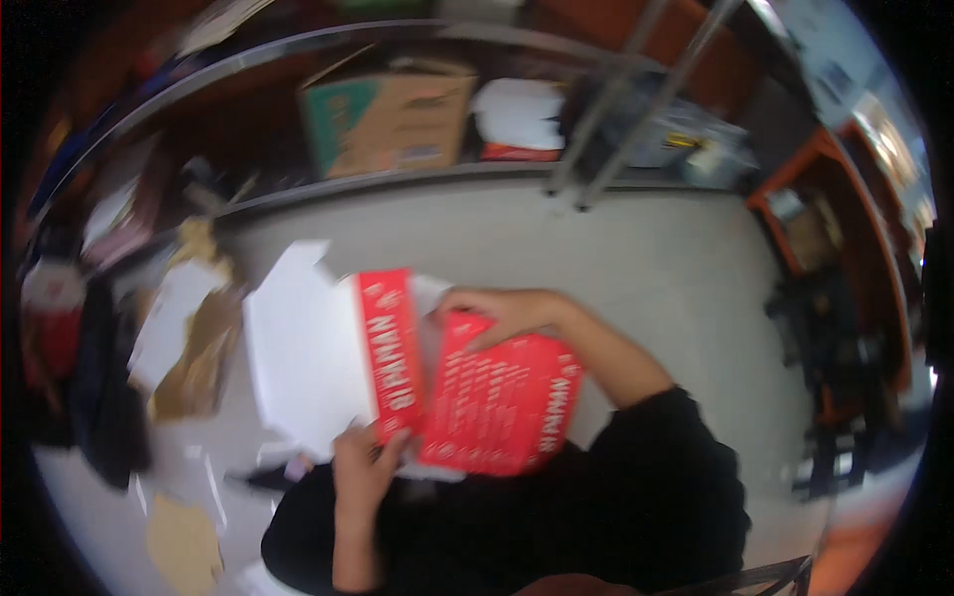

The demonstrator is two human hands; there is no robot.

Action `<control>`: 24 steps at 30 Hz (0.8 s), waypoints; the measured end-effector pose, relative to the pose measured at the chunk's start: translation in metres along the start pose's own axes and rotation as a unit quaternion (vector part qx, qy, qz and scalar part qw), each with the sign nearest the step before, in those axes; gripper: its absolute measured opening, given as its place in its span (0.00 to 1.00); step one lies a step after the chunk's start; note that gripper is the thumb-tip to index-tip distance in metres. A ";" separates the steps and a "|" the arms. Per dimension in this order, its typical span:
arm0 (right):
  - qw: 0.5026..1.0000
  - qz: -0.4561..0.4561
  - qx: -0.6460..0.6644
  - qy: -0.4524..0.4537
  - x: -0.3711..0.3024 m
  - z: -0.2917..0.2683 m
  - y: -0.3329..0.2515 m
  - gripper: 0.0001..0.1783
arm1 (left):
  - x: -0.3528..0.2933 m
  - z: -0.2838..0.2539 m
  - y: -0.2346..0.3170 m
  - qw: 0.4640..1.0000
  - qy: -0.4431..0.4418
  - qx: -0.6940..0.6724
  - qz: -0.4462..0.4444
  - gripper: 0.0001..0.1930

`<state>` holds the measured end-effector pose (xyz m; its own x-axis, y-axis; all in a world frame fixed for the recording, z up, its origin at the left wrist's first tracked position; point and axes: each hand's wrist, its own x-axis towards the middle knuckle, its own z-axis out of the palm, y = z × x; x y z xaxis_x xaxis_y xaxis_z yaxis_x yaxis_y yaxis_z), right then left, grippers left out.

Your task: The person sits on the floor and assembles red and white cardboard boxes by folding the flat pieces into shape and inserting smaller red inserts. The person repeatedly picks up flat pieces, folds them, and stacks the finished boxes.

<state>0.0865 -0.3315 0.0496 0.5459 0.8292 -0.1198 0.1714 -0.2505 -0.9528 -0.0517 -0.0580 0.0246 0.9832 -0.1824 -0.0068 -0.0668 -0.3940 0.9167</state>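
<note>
A red and white printed cardboard box [492,407], partly unfolded, lies across my lap. Its plain white flap [303,348] spreads out to the left, with a narrow red side panel between the flap and the wide red panel. My left hand [368,462] pinches the near end of the narrow red panel, thumb on top. From the right, my right hand [502,313] grips the far edge of the wide red panel, and its fingers reach into the gap between the two red panels. Motion blur hides the exact fold lines.
A brown and green carton [393,124] and a white stack [519,114] stand on the low metal shelf ahead. Brown paper and white sheets [184,333] lie on the floor to the left. An orange-brown cabinet [845,238] is at the right.
</note>
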 end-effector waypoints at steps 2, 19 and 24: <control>0.999 -0.042 -0.015 0.012 -0.002 0.003 0.004 0.28 | -0.002 0.011 -0.001 0.999 0.024 -0.028 -0.025 0.10; 0.978 -0.128 -0.164 -0.016 0.041 0.021 0.018 0.28 | -0.022 -0.009 -0.005 0.992 -0.052 0.024 -0.111 0.27; 0.995 -0.079 -0.021 0.059 0.031 0.036 0.004 0.28 | -0.036 -0.008 -0.021 0.980 -0.123 -0.019 -0.158 0.27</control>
<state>0.0748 -0.2887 0.0323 0.6009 0.7965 0.0671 0.2953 -0.1432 -0.9446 -0.0848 -0.0357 0.0093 0.8830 -0.2696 -0.3842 0.2451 -0.4333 0.8673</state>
